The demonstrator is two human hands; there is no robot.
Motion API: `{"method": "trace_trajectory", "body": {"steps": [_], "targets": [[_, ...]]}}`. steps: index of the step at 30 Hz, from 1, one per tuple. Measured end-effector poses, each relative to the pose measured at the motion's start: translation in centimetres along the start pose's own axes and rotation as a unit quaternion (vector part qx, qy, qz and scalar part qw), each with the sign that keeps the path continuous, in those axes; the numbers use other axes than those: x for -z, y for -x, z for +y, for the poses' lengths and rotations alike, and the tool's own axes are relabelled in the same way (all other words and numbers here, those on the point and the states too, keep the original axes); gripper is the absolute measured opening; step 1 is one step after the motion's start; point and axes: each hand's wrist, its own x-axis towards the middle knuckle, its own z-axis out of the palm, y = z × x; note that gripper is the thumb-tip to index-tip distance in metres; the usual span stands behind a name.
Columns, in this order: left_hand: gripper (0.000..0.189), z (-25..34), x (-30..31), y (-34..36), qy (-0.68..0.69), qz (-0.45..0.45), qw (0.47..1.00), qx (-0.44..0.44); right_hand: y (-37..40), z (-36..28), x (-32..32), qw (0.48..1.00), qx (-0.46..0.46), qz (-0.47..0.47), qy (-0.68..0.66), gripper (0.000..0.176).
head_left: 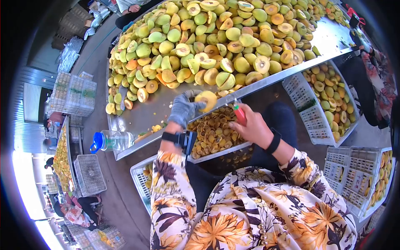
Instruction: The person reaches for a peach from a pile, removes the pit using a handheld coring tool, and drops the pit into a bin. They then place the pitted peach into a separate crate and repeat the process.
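Observation:
My left hand (183,109), in a grey glove, holds a yellow fruit half (206,101) over the near edge of the metal table (266,85). Just to its right, my bare right hand (254,127) is wrapped round the red handle of a small tool (239,113), whose tip points up toward the table edge. The fruit and the tool are apart. A large heap of halved green and yellow fruit (179,50) covers the table beyond my hands. Below them, a crate (200,159) is filled with small brownish-yellow pieces (214,135).
A clear bottle with a blue cap (114,141) lies at the table's left corner. Crates of fruit (310,121) (350,171) stand at the right. Other people (379,75) sit around the table and at another table on the left. Stacked crates (73,93) stand behind.

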Motion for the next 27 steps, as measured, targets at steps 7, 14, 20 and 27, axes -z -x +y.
{"method": "trace_trajectory", "body": {"steps": [7, 14, 20, 27], "targets": [[0.046, 0.4, -2.2, 8.8, 0.122, 0.025, 0.985, -0.120, -1.3, -3.0, -4.0, 0.908, -0.123, -0.115, -0.384, 0.036], [0.037, -3.7, -4.2, 9.7, 0.471, 0.225, 0.852, -0.041, 1.4, -4.1, -8.1, 0.962, -0.071, -0.070, -0.255, 0.025], [0.023, -4.5, -3.3, 10.1, 0.501, 0.176, 0.846, -0.050, 3.6, -3.4, -6.5, 0.987, -0.033, -0.151, -0.049, 0.026], [0.031, -3.2, -5.9, 10.5, 0.443, 0.195, 0.872, -0.075, 4.7, -2.7, -6.8, 0.988, -0.026, -0.141, -0.060, 0.023]]}}
